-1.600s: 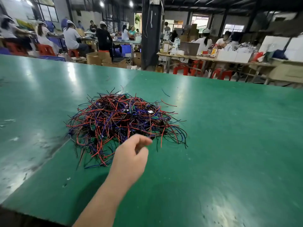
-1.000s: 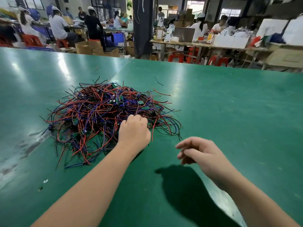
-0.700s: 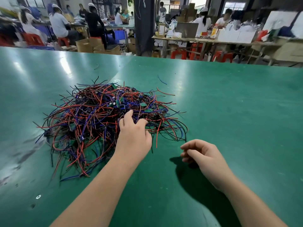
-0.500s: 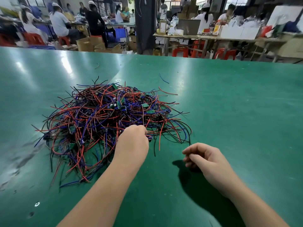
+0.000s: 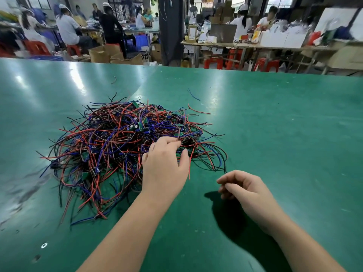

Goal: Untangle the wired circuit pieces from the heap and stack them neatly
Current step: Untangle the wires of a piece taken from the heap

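Note:
A tangled heap [image 5: 110, 138] of red, blue and black wires with small green circuit boards [image 5: 141, 126] lies on the green table [image 5: 275, 134], left of centre. My left hand [image 5: 165, 167] is at the heap's near right side, and its curled fingertips pinch a wire that rises from them. My right hand [image 5: 247, 191] hovers just above the table to the right of the heap. Its fingers are loosely curled and hold nothing. A black wire end lies close to its fingertips.
A loose blue wire [image 5: 193, 95] and another short wire [image 5: 114, 79] lie beyond the heap. Bare green table stretches to the right and in front. Past the far edge, people sit at other workbenches with boxes and red stools.
My left hand reached into the heap's near right side, closed on wires there and now lifts one slightly. My right hand came into view and stays low beside the heap.

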